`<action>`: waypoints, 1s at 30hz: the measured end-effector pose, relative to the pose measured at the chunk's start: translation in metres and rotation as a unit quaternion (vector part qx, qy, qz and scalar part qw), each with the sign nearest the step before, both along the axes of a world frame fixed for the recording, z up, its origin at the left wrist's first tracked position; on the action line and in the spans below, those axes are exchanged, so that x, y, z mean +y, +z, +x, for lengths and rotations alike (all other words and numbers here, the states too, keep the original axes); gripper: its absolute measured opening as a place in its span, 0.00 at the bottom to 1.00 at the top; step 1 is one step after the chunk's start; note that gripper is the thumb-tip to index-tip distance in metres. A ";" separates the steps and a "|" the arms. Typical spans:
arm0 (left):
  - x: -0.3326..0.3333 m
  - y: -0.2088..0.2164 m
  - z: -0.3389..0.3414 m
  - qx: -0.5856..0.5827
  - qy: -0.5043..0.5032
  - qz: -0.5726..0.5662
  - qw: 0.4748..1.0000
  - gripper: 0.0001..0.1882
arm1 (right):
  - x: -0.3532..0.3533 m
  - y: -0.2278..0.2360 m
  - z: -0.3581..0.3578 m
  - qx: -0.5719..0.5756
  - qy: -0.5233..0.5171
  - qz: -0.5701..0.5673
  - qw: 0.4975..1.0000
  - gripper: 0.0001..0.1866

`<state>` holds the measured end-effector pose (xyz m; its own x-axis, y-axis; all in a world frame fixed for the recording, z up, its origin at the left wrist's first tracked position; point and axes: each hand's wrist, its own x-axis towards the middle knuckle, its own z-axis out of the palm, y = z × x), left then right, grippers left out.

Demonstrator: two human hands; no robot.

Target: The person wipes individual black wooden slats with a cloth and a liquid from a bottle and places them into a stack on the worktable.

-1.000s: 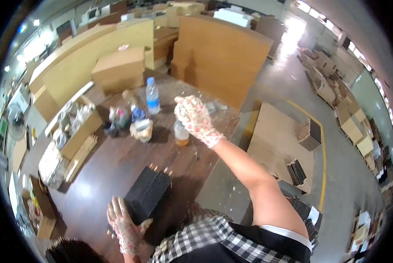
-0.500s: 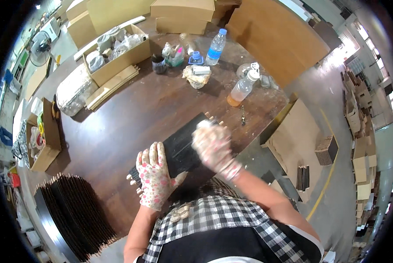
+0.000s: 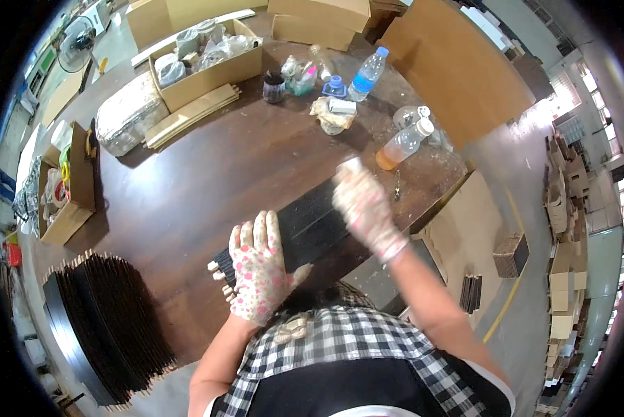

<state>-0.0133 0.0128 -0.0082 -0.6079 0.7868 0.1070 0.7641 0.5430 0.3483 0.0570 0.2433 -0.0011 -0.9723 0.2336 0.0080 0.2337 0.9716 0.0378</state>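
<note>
Slats [image 3: 308, 229]: left hand [image 3: 257, 274] flat atop, fingers [image 3: 274, 233] extended; right hand [image 3: 366, 208] at right end, grip too blurred to tell; uneven pressure may skew them.

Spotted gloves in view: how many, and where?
2. One is on the left hand, over the black stack's left end; the other is on the right hand, blurred, at its right end. Neither looks hidden.

Pink-spotted pale gloves [image 3: 365, 207] cover the hands [image 3: 257, 276], and the clothing [image 3: 326, 340] has black-and-white checks.
</note>
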 end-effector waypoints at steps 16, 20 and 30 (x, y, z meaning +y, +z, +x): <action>-0.029 -0.004 -0.005 -0.020 0.020 0.044 0.999 0.65 | -0.006 -0.014 -0.032 0.088 0.090 0.104 0.987 0.26; -0.028 -0.011 -0.007 -0.003 -0.003 0.026 1.000 0.63 | -0.106 -0.024 -0.019 0.148 0.184 -0.073 0.969 0.30; -0.024 -0.005 -0.004 -0.016 0.000 0.023 1.000 0.63 | -0.096 -0.027 -0.016 0.087 0.128 -0.037 0.987 0.30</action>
<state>-0.0176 -0.0116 -0.0133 -0.6109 0.7820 0.1234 0.7528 0.5256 0.3962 0.0415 0.1474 -0.0277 -0.9851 -0.0129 0.1717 -0.0225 0.9983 -0.0536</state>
